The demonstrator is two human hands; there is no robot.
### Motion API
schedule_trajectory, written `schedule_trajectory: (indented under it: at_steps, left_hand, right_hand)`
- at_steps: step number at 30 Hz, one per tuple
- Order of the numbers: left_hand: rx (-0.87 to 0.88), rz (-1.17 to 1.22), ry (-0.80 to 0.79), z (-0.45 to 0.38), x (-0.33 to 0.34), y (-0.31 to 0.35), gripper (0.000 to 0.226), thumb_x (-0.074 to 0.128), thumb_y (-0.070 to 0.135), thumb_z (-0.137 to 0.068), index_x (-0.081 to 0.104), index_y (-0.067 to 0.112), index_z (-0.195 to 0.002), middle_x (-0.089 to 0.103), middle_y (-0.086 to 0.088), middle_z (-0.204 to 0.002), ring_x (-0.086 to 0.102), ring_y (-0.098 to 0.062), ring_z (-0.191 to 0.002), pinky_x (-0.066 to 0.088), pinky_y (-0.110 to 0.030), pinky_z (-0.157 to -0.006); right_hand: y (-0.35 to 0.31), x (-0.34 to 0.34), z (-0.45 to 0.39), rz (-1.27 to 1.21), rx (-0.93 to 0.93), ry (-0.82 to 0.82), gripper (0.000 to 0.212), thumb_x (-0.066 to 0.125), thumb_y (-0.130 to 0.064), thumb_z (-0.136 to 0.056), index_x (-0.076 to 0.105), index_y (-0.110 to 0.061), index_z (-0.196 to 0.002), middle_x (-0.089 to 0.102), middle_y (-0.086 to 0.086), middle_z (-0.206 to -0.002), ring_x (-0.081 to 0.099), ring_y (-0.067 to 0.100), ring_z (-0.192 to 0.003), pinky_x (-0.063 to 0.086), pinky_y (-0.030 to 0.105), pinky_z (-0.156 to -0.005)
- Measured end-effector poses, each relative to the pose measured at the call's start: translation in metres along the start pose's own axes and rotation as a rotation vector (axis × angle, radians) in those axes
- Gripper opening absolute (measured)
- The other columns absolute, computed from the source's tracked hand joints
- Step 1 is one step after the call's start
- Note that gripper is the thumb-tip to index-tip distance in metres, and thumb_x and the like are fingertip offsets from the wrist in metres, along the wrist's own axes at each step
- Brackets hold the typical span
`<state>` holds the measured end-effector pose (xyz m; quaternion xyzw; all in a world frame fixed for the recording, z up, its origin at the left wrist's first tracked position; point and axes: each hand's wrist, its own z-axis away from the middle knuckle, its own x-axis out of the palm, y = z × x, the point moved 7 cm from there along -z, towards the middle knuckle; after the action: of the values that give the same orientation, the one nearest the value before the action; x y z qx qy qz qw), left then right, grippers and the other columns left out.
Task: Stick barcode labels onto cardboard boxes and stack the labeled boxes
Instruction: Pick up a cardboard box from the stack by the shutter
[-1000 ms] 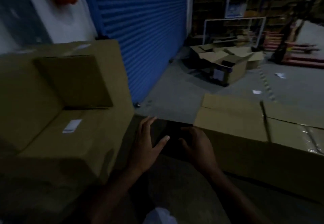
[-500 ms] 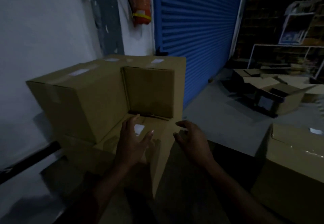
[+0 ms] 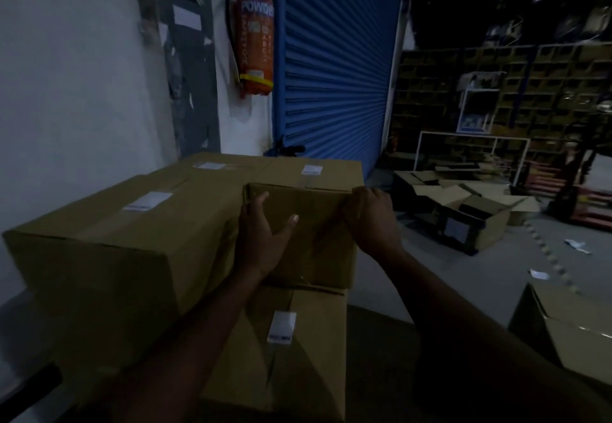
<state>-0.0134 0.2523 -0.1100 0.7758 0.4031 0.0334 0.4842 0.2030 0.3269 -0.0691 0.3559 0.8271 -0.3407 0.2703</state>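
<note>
Several brown cardboard boxes are stacked by the wall. A low front box (image 3: 298, 366) carries a white barcode label (image 3: 281, 326) on top. Behind it stands an upper box (image 3: 314, 243) with a label (image 3: 312, 169) on its top. My left hand (image 3: 265, 237) lies spread against this box's front face, thumb out. At its top right corner my right hand (image 3: 371, 220) curls its fingers over the edge. A big box on the left (image 3: 109, 250) has its own label (image 3: 147, 200), and another label (image 3: 208, 166) shows further back.
A red fire extinguisher (image 3: 255, 35) hangs on the white wall beside a blue roller shutter (image 3: 331, 74). Open, flattened boxes (image 3: 463, 210) lie on the floor at right. Another cardboard box (image 3: 569, 333) stands at lower right. Paper scraps (image 3: 538, 273) litter the floor. Dark shelving fills the background.
The view swung left, from the floor boxes to the stack. Both hands rose from the low front box to the upper box behind it, and the right hand took hold of its corner.
</note>
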Motion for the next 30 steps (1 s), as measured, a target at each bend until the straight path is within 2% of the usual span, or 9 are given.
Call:
schedule_trajectory:
  at_steps: [3, 5, 11, 16, 20, 22, 24, 27, 30]
  left_hand:
    - [0.029, 0.003, 0.029, -0.020, 0.005, -0.003, 0.077, 0.071, 0.047, -0.087, 0.033, 0.023, -0.149, 0.032, -0.008, -0.154, 0.039, -0.024, -0.136, 0.039, -0.032, -0.090]
    - [0.042, 0.005, 0.050, -0.025, 0.008, -0.004, 0.078, 0.071, 0.047, -0.087, 0.032, 0.021, -0.150, 0.031, -0.009, -0.155, 0.037, -0.024, -0.137, 0.037, -0.030, -0.092]
    - [0.019, -0.006, 0.145, -0.042, 0.016, -0.008, 0.087, 0.066, 0.054, -0.088, 0.023, 0.018, -0.155, 0.027, -0.008, -0.159, 0.034, -0.024, -0.141, 0.038, -0.032, -0.099]
    - [-0.053, 0.008, 0.173, -0.057, 0.021, -0.001, 0.086, 0.059, 0.059, -0.090, 0.022, 0.018, -0.156, 0.033, -0.009, -0.157, 0.037, -0.026, -0.141, 0.031, -0.032, -0.101]
    - [-0.221, 0.084, 0.235, -0.068, 0.011, -0.008, 0.078, 0.062, 0.054, -0.091, 0.035, 0.015, -0.152, 0.045, -0.011, -0.149, 0.047, -0.029, -0.132, 0.043, -0.040, -0.098]
    - [-0.209, 0.114, 0.212, -0.070, 0.011, -0.007, 0.066, 0.065, 0.048, -0.091, 0.044, 0.016, -0.146, 0.053, -0.008, -0.141, 0.052, -0.025, -0.124, 0.042, -0.033, -0.089]
    - [-0.178, 0.181, 0.168, -0.069, 0.015, -0.006, 0.059, 0.065, 0.043, -0.092, 0.048, 0.020, -0.143, 0.057, -0.004, -0.135, 0.055, -0.020, -0.119, 0.045, -0.034, -0.090]
    - [-0.149, 0.247, 0.117, -0.065, 0.016, 0.004, 0.058, 0.065, 0.042, -0.091, 0.047, 0.026, -0.144, 0.060, 0.000, -0.132, 0.058, -0.016, -0.114, 0.051, -0.038, -0.091]
    - [-0.143, 0.324, 0.095, -0.052, 0.011, 0.023, 0.061, 0.066, 0.041, -0.091, 0.044, 0.025, -0.146, 0.058, 0.001, -0.133, 0.056, -0.013, -0.112, 0.051, -0.035, -0.090]
  right_hand:
    - [0.003, 0.015, -0.017, 0.076, -0.001, -0.075, 0.052, 0.057, -0.035, -0.094, 0.044, -0.011, -0.138, 0.044, 0.012, -0.143, 0.033, 0.032, -0.135, 0.032, 0.041, -0.109]
    - [0.004, 0.022, -0.019, 0.070, -0.005, -0.115, 0.053, 0.051, -0.041, -0.097, 0.041, -0.015, -0.143, 0.038, 0.009, -0.150, 0.027, 0.030, -0.140, 0.029, 0.042, -0.112]
    - [0.026, 0.024, -0.002, 0.019, 0.042, 0.093, 0.039, 0.042, -0.047, -0.099, 0.049, -0.024, -0.129, 0.044, 0.001, -0.143, 0.044, 0.022, -0.127, 0.046, 0.037, -0.096]
    - [0.021, 0.013, 0.009, 0.002, 0.018, 0.220, 0.024, 0.046, -0.044, -0.098, 0.054, -0.024, -0.109, 0.049, -0.001, -0.123, 0.043, 0.016, -0.112, 0.042, 0.027, -0.083]
    - [0.039, 0.007, 0.010, -0.251, 0.260, 0.311, 0.012, 0.052, -0.034, -0.097, 0.049, -0.022, -0.098, 0.046, 0.003, -0.113, 0.050, 0.016, -0.097, 0.047, 0.033, -0.076]
    - [0.053, 0.008, 0.010, -0.480, 0.490, 0.276, 0.022, 0.056, -0.031, -0.096, 0.049, -0.017, -0.110, 0.048, 0.007, -0.119, 0.053, 0.019, -0.099, 0.049, 0.037, -0.080]
    - [0.057, 0.014, 0.013, -0.713, 0.639, 0.169, 0.037, 0.053, -0.032, -0.098, 0.046, -0.014, -0.130, 0.053, 0.006, -0.126, 0.055, 0.019, -0.105, 0.050, 0.038, -0.084]
    - [0.047, 0.006, 0.023, -0.799, 0.619, 0.094, 0.028, 0.044, -0.029, -0.102, 0.055, -0.020, -0.127, 0.061, 0.003, -0.121, 0.057, 0.008, -0.094, 0.046, 0.030, -0.077]
    - [0.044, -0.018, 0.041, -0.835, 0.594, 0.155, 0.034, 0.043, -0.031, -0.102, 0.049, -0.020, -0.134, 0.056, -0.002, -0.121, 0.054, 0.008, -0.097, 0.044, 0.030, -0.081]
